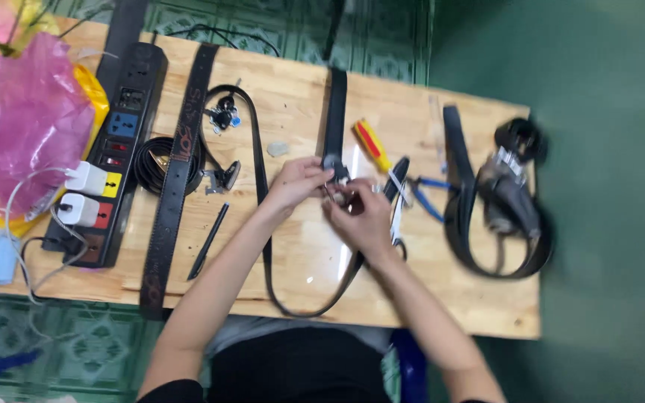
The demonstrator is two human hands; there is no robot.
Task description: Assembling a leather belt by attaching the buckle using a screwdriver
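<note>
We have a black belt (335,112) on the worktop (300,254), its buckle end pinched between both hands near the middle of the board. The left hand (298,181) closes narrowly on the strap just at the buckle (335,179); the right hand (366,216) closes on the small metal part below it. The picture is blurred there, so we cannot tell which piece of the buckle each finger grips.

By our judgement the step in hand is fitting or clamping the buckle onto the strap end. The next move calls for a steady hold with the left while the right presses or turns the metal part squarely.

The belt's long axis runs away from us, from the buckle up to the far edge, and the buckle end points toward us. A second strap (264,224) loops under the forearms toward the near edge.

Just right of the hands lie a screwdriver (372,146) and blue pliers (428,198); farther right another coiled belt (498,224). To the left sit a patterned belt (177,172), a pen (209,240) and a power strip (117,149).
</note>
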